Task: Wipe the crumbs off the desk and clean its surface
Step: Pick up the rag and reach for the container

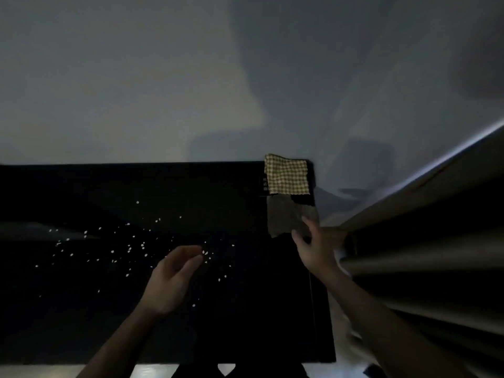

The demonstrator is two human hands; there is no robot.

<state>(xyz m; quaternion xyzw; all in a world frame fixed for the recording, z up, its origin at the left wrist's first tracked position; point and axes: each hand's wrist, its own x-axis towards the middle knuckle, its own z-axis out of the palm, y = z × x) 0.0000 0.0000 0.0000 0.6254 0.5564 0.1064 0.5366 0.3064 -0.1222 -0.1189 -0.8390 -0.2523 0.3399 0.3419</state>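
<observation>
Black and glossy, the table [81, 323] carries a loose scatter of pale crumbs [128, 248] across its middle, thinning out toward the left edge. At the far right corner lies a yellow checked cloth [287, 174], and just nearer along the right edge a plain greyish cloth [286, 216]. The right hand [316, 246] reaches to that grey cloth with fingers spread and fairly straight, fingertips at its near edge; it has not closed on anything yet. The left hand [174, 276] hovers over the crumbs, fingers loosely curled and holding nothing. To do this step well, I would gather the cloth fully into the palm, not pinch a corner, then sweep from the far and left edges inward, herding crumbs into one pile without flicking them off the front edge.
</observation>
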